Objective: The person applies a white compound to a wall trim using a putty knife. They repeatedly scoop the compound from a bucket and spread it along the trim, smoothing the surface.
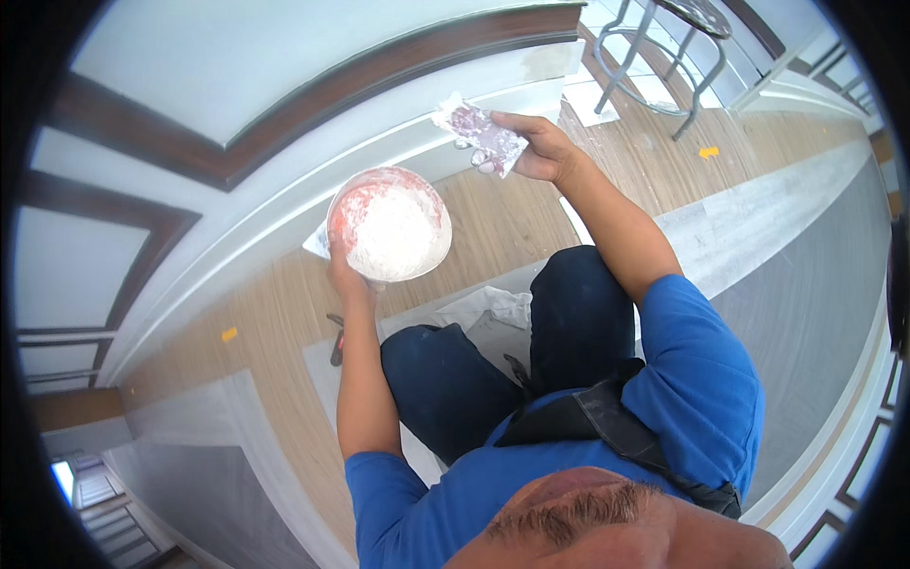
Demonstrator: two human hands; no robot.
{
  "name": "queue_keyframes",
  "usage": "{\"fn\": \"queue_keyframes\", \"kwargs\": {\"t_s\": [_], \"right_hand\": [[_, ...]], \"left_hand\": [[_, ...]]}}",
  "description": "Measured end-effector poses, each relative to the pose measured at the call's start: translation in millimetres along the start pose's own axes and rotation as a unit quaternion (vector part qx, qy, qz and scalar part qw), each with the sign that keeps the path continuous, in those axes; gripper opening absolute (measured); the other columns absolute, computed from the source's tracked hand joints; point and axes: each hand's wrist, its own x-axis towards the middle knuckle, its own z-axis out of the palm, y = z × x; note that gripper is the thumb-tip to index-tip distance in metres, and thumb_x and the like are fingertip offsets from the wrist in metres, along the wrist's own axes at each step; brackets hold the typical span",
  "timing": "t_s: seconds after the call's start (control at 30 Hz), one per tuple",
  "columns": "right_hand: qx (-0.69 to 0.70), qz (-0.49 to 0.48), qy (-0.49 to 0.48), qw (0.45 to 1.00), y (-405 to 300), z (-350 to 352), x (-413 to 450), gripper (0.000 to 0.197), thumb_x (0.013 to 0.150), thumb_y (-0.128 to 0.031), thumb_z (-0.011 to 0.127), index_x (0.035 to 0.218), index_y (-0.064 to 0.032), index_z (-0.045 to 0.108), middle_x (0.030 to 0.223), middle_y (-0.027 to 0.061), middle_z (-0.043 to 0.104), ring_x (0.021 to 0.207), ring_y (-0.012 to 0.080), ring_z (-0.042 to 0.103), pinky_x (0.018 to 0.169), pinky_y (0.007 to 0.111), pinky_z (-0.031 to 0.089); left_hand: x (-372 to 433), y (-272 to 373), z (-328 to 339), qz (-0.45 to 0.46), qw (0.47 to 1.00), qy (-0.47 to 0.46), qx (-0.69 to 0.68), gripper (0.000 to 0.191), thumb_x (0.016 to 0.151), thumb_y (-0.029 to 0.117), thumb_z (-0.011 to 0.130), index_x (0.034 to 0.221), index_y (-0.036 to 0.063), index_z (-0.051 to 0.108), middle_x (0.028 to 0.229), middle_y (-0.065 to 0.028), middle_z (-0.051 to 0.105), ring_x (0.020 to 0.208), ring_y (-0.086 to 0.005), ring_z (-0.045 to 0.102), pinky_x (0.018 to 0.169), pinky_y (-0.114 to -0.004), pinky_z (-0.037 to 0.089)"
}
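My left hand [347, 274] grips the near left rim of a round tub [444, 238], smeared pinkish-red inside and holding a white, putty-like material [394, 235]. A white pointed corner of something flat [316, 238] sticks out left of the tub; what it belongs to is hidden. Up and to the right, my right hand [537, 146] holds a flat, purplish spreader [490, 135] between thumb and fingers. White material coats its face and far end, and some is on my fingertips. The spreader is apart from the tub, before the white baseboard [469, 153].
A wall with dark wood moulding [284, 135] runs along the far side. A metal-legged stool [640, 64] stands at the upper right. On the wood floor lie a red and black hand tool [338, 346], crumpled white sheeting [508, 306] and grey floor covering [796, 284].
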Motion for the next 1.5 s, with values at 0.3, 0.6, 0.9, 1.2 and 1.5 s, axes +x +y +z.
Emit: {"fn": "queue_keyframes", "kwargs": {"t_s": [0.3, 0.6, 0.9, 1.2, 1.5], "right_hand": [[-0.02, -0.169, 0.24, 0.956, -13.2, -56.0, -18.8, 0.055, 0.103, -0.016, 0.061, 0.151, 0.0005, 0.039, 0.127, 0.0179, 0.062, 0.121, 0.0365, 0.062, 0.093, 0.05, 0.057], [-0.075, -0.255, 0.475, 0.839, -6.4, -70.8, 51.0, 0.073, 0.09, -0.009, 0.077, 0.151, -0.0023, 0.037, 0.131, 0.0152, 0.059, 0.116, 0.0274, 0.059, 0.091, 0.046, 0.055], [-0.283, -0.244, 0.609, 0.7, 4.4, -58.8, 103.0, 0.061, 0.083, -0.018, 0.085, 0.132, 0.005, 0.057, 0.118, 0.0221, 0.069, 0.105, 0.027, 0.069, 0.084, 0.037, 0.059], [-0.223, -0.277, 0.537, 0.765, -0.4, -62.4, 67.8, 0.054, 0.087, -0.016, 0.081, 0.134, 0.0036, 0.062, 0.105, 0.0183, 0.073, 0.088, 0.0222, 0.072, 0.068, 0.034, 0.059], [-0.241, -0.182, 0.46, 0.835, 5.1, -50.9, 70.9, 0.054, 0.089, -0.014, 0.079, 0.137, 0.004, 0.062, 0.105, 0.0189, 0.071, 0.08, 0.0231, 0.072, 0.058, 0.034, 0.06]], "left_hand": [[-5.2, 10.1, 12.1, -0.022, 1.0, 0.016, -0.001, 0.074, 0.104, 0.055, 0.049, 0.151, -0.0015, 0.043, 0.146, -0.0195, 0.056, 0.128, -0.0325, 0.061, 0.102, -0.043, 0.054], [-11.6, 15.8, 20.8, -0.031, 0.999, 0.034, 0.008, 0.071, 0.105, 0.055, 0.047, 0.151, 0.0014, 0.043, 0.146, -0.0185, 0.056, 0.129, -0.033, 0.06, 0.103, -0.045, 0.054], [-7.9, 12.9, 17.9, -0.016, 1.0, 0.023, 0.007, 0.072, 0.104, 0.058, 0.048, 0.15, 0.0025, 0.045, 0.145, -0.0185, 0.057, 0.13, -0.0331, 0.06, 0.105, -0.045, 0.053], [-16.8, 19.5, 23.3, -0.024, 1.0, 0.004, -0.005, 0.071, 0.105, 0.055, 0.047, 0.151, 0.0011, 0.043, 0.147, -0.0182, 0.055, 0.13, -0.0324, 0.059, 0.104, -0.044, 0.053], [-5.0, 7.9, 14.8, -0.004, 1.0, -0.007, -0.013, 0.074, 0.104, 0.058, 0.047, 0.151, 0.0017, 0.043, 0.146, -0.0188, 0.056, 0.131, -0.0317, 0.058, 0.107, -0.044, 0.051]]}}
